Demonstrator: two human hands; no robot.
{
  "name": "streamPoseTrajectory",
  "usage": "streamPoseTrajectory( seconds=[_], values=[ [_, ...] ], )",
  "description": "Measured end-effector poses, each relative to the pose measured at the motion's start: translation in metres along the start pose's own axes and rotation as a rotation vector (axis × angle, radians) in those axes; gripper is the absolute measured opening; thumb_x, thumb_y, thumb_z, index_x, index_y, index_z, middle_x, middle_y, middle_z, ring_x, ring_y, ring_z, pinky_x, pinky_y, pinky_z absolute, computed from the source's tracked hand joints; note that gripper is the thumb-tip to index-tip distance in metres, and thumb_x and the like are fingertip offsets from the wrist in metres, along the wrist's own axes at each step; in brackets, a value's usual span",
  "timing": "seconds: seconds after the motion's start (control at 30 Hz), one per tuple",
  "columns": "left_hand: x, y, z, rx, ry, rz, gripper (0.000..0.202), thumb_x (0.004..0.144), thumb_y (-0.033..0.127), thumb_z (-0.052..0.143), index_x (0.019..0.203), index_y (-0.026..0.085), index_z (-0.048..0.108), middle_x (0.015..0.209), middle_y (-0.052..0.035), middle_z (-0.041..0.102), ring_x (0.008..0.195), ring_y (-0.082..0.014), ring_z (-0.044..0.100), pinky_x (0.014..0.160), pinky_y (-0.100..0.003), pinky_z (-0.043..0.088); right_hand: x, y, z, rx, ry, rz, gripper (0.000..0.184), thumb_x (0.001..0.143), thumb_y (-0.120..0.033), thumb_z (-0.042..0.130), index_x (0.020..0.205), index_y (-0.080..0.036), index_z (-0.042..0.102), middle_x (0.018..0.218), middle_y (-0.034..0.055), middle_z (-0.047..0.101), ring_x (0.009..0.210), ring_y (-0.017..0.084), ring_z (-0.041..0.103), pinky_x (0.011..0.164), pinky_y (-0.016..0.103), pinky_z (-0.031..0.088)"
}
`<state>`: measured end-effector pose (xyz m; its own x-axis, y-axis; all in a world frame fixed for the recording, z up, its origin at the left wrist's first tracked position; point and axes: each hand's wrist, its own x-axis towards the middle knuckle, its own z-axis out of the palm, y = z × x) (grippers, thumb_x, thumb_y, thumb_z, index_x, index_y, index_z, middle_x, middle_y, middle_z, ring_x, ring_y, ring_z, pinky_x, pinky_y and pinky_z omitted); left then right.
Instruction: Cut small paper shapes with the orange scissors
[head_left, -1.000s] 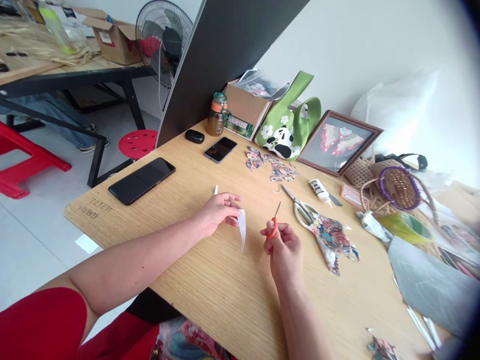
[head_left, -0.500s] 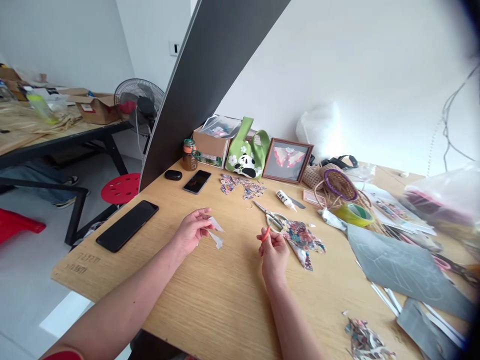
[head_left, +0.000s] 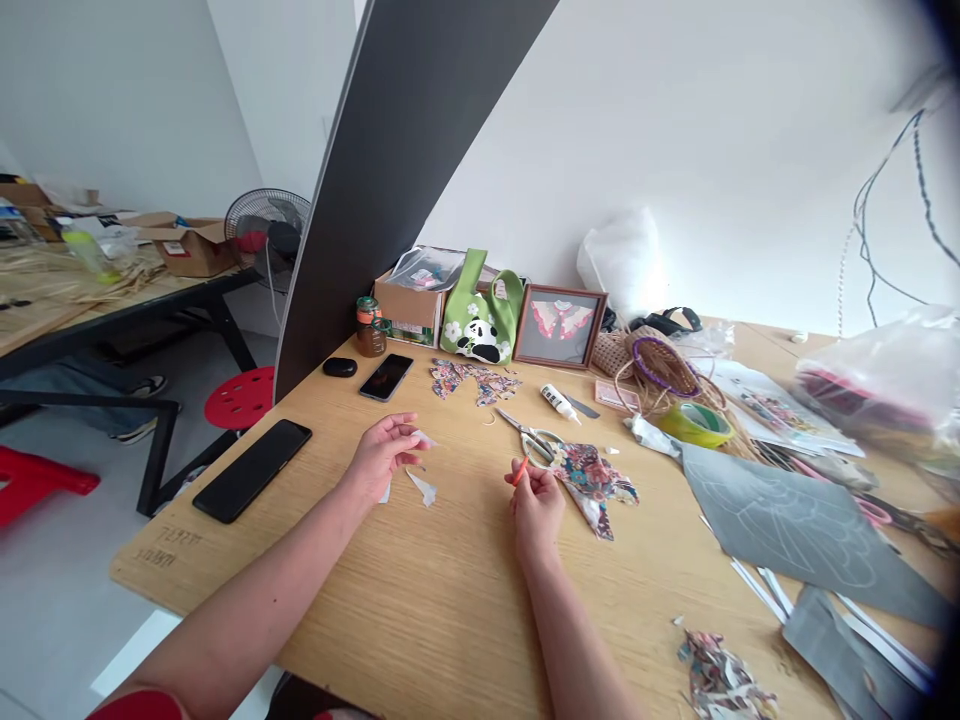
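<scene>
Wooden table (head_left: 465, 590) against a white wall, dark slanted panel (head_left: 390, 180) behind it, second bench with cardboard boxes at far left. Left hand (head_left: 382, 455): fingers curled, thumb and fingertips pinching a small white paper scrap (head_left: 424, 439) just above the tabletop; 1 larger white offcut (head_left: 423, 487) now lies loose on the wood just beside that hand, where 1 second ago a single long white strip hung from the fingers, so the strip appears to have been cut and the piece let fall. Right hand (head_left: 534, 500): closed around small orange-handled scissors (head_left: 520, 471), only the orange grip showing above the knuckles; blades hidden, whether they are open cannot be told. Nearby: large silver scissors (head_left: 529, 436), floral fabric piece (head_left: 592, 480), glue bottle (head_left: 556, 400), 2 black phones (head_left: 252, 469) (head_left: 386, 377), green panda bag (head_left: 480, 318), framed picture (head_left: 560, 327), woven basket (head_left: 660, 365), grey sheet (head_left: 787, 520). Writing: dark scrawl on the table's near-left corner (head_left: 169, 545), upside down and not legible; box labels too small to read; no brand names made out
</scene>
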<state>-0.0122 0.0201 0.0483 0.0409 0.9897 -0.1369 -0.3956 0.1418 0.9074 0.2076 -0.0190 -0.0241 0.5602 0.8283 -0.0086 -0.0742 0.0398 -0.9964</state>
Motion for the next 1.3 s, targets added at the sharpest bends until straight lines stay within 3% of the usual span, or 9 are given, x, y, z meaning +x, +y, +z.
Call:
streamPoseTrajectory(
  seconds=[0.2, 0.3, 0.4, 0.5, 0.73, 0.93, 1.0, 1.13, 1.3],
  values=[
    [-0.004, -0.017, 0.019, 0.19, -0.081, 0.207, 0.031, 0.073, 0.022, 0.074, 0.099, 0.013, 0.06, 0.088, -0.0057, 0.066, 0.087, -0.0208, 0.069, 0.071, -0.029, 0.058, 0.001, -0.001, -0.001, -0.008, 0.028, -0.036, 0.051, 0.069, -0.066, 0.072, 0.076, -0.017, 0.059, 0.066, 0.0032, 0.066, 0.045, 0.012, 0.047, 0.043, 0.024, 0.033],
    [-0.014, -0.042, 0.015, 0.435, -0.201, 0.164, 0.019, 0.077, 0.016, 0.066, 0.096, 0.014, 0.063, 0.095, -0.008, 0.069, 0.091, -0.0185, 0.067, 0.081, -0.03, 0.056, 0.0, -0.002, 0.0, -0.014, 0.039, -0.051, 0.052, 0.068, -0.067, 0.072, 0.075, -0.018, 0.059, 0.065, 0.0044, 0.067, 0.048, 0.014, 0.053, 0.044, 0.025, 0.035],
    [-0.026, -0.062, 0.006, 0.631, -0.282, 0.096, 0.025, 0.076, 0.007, 0.064, 0.099, 0.016, 0.065, 0.101, -0.0083, 0.07, 0.096, -0.0188, 0.067, 0.087, -0.03, 0.052, -0.001, -0.002, 0.001, -0.021, 0.037, -0.055, 0.052, 0.067, -0.068, 0.071, 0.073, -0.018, 0.058, 0.064, 0.0048, 0.068, 0.049, 0.016, 0.055, 0.045, 0.026, 0.037],
    [-0.035, -0.068, 0.0, 0.749, -0.303, 0.106, 0.026, 0.077, 0.008, 0.06, 0.101, 0.018, 0.066, 0.103, -0.0082, 0.07, 0.097, -0.0204, 0.066, 0.086, -0.03, 0.052, -0.001, -0.002, 0.002, -0.029, 0.028, -0.053, 0.051, 0.067, -0.068, 0.071, 0.072, -0.019, 0.057, 0.063, 0.0046, 0.068, 0.049, 0.016, 0.056, 0.045, 0.026, 0.037],
    [-0.044, -0.055, -0.006, 1.059, -0.329, 0.242, 0.032, 0.078, 0.008, 0.057, 0.103, 0.022, 0.071, 0.102, -0.0083, 0.07, 0.097, -0.0255, 0.064, 0.089, -0.036, 0.048, -0.002, -0.002, 0.002, -0.042, 0.019, -0.046, 0.049, 0.066, -0.065, 0.073, 0.071, -0.02, 0.056, 0.063, 0.0046, 0.069, 0.049, 0.016, 0.056, 0.046, 0.026, 0.038],
    [-0.046, -0.06, -0.004, 0.868, -0.353, 0.031, 0.031, 0.082, 0.008, 0.049, 0.104, 0.018, 0.068, 0.094, -0.007, 0.072, 0.074, -0.019, 0.067, 0.071, -0.029, 0.051, -0.002, -0.003, 0.002, -0.047, 0.015, -0.042, 0.047, 0.067, -0.063, 0.074, 0.07, -0.02, 0.056, 0.063, 0.0047, 0.069, 0.049, 0.016, 0.057, 0.047, 0.027, 0.039],
    [-0.047, -0.062, -0.001, 0.878, -0.351, 0.033, 0.029, 0.081, 0.008, 0.051, 0.102, 0.018, 0.068, 0.094, -0.007, 0.073, 0.073, -0.0196, 0.067, 0.07, -0.03, 0.051, -0.002, -0.003, 0.002, -0.047, 0.015, -0.042, 0.047, 0.067, -0.063, 0.074, 0.07, -0.02, 0.056, 0.063, 0.005, 0.069, 0.049, 0.016, 0.057, 0.047, 0.027, 0.039],
    [-0.051, -0.058, 0.002, 1.11, -0.353, 0.25, 0.027, 0.08, 0.005, 0.055, 0.096, 0.02, 0.071, 0.099, -0.0088, 0.072, 0.097, -0.0262, 0.064, 0.087, -0.038, 0.05, -0.002, -0.002, 0.001, -0.044, 0.018, -0.038, 0.048, 0.068, -0.064, 0.073, 0.072, -0.019, 0.057, 0.064, 0.0053, 0.069, 0.048, 0.015, 0.055, 0.046, 0.026, 0.038],
    [-0.055, -0.055, -0.003, 1.407, -0.377, 0.552, 0.025, 0.092, 0.016, 0.053, 0.114, 0.018, 0.066, 0.123, -0.0089, 0.064, 0.129, -0.0298, 0.045, 0.111, -0.048, 0.037, 0.0, 0.0, 0.001, -0.03, 0.023, -0.026, 0.05, 0.067, -0.065, 0.073, 0.073, -0.017, 0.058, 0.063, 0.0047, 0.068, 0.046, 0.013, 0.051, 0.045, 0.026, 0.036]
  ],
)
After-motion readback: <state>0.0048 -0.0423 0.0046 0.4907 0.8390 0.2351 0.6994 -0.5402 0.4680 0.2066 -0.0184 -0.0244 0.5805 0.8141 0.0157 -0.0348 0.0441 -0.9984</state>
